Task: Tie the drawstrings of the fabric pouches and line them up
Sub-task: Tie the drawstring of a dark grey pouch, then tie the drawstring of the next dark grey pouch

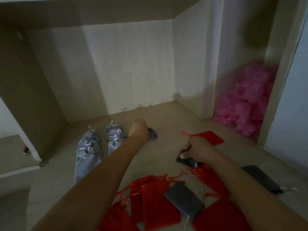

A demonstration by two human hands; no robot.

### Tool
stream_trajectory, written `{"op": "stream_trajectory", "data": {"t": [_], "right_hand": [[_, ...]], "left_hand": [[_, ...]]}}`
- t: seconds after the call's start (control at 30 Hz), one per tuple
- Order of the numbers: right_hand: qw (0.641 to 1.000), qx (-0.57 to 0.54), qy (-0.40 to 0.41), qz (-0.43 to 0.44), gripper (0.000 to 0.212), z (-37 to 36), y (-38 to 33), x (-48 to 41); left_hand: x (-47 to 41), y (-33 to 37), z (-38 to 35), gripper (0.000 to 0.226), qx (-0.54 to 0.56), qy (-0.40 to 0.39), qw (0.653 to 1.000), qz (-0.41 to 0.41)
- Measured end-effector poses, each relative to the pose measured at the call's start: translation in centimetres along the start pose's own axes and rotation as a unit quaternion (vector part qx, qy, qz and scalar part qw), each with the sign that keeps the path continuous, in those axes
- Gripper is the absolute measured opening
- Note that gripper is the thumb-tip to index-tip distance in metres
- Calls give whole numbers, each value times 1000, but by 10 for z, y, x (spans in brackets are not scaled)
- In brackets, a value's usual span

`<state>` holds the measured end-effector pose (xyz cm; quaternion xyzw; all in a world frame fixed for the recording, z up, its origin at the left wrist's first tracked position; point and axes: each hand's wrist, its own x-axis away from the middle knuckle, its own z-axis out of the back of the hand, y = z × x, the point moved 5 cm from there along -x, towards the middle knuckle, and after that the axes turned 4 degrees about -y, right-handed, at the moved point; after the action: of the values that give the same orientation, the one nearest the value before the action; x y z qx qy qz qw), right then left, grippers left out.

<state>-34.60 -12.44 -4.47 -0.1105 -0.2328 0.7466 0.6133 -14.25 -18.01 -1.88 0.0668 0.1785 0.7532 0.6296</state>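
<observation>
Several tied grey pouches (90, 147) lie in two short rows at the left of the wooden shelf. My left hand (139, 130) reaches past them and grips a dark grey pouch (153, 134) set down to the right of the rows. My right hand (198, 149) pinches another dark grey pouch (186, 160) near the middle right. Behind that hand lies a flat red pouch (211, 137). Several red pouches (156, 202) and a dark grey pouch (185, 200) lie in a loose heap at the front.
One more dark grey pouch (260, 178) lies at the far right. A pile of pink crinkled material (246, 104) fills the narrow compartment on the right. The shelf's back wall (130, 67) and side panels close the space in.
</observation>
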Motion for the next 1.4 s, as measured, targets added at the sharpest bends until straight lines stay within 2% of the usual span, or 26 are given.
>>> {"op": "stream_trajectory", "data": {"t": [0.1, 0.17, 0.2, 0.27, 0.37, 0.5, 0.6, 0.77, 0.9, 0.97, 1.07, 1.13, 1.17, 1.27, 1.33, 1.4], "right_hand": [[1000, -8, 12, 16, 35, -1, 0, 0], [999, -5, 25, 25, 37, -4, 0, 0], [999, -1, 33, 26, 38, -5, 0, -1], [998, 0, 48, 33, 38, -6, 0, -2], [998, -14, 54, 35, 39, -5, 1, -1], [999, -10, 46, 26, 40, -5, 1, -3], [998, -15, 47, 29, 31, -2, -1, -3], [987, -112, 105, 52, 29, 3, -7, -1], [978, -135, 126, 97, 19, 7, -17, 1], [972, -146, 131, 130, 15, 9, -22, 3], [959, -163, 161, 166, 12, 15, -26, 7], [948, -181, 191, 180, 13, 22, -28, 10], [941, -200, 202, 184, 14, 27, -29, 12], [919, -258, 228, 193, 16, 38, -31, 17], [907, -266, 254, 206, 17, 45, -34, 23], [900, -275, 259, 215, 17, 50, -40, 29]], "left_hand": [[21, 20, -20, 35, -51, -35, 995, -77], [35, 27, -35, 52, -85, -65, 989, -97], [40, 28, -40, 53, -94, -89, 987, -94], [39, 27, -41, 49, -101, -114, 984, -93], [25, 18, -36, 49, -76, -142, 986, -41], [5, 8, -28, 44, -71, -149, 986, -12], [-1, 3, -22, 43, -55, -135, 989, 14], [-2, 2, -20, 41, -50, -145, 988, -10], [4, 0, -14, 41, -43, -130, 990, -24], [4, -1, -13, 42, -4, -122, 992, -17], [12, 6, 0, 35, 114, -71, 991, -26], [22, 17, 12, 32, 181, -31, 982, -49], [30, 23, 17, 34, 229, -35, 971, -53], [65, 38, 27, 53, 389, -134, 911, -19], [90, 44, 29, 62, 404, -202, 892, -27], [113, 50, 30, 54, 414, -241, 875, -74]]}}
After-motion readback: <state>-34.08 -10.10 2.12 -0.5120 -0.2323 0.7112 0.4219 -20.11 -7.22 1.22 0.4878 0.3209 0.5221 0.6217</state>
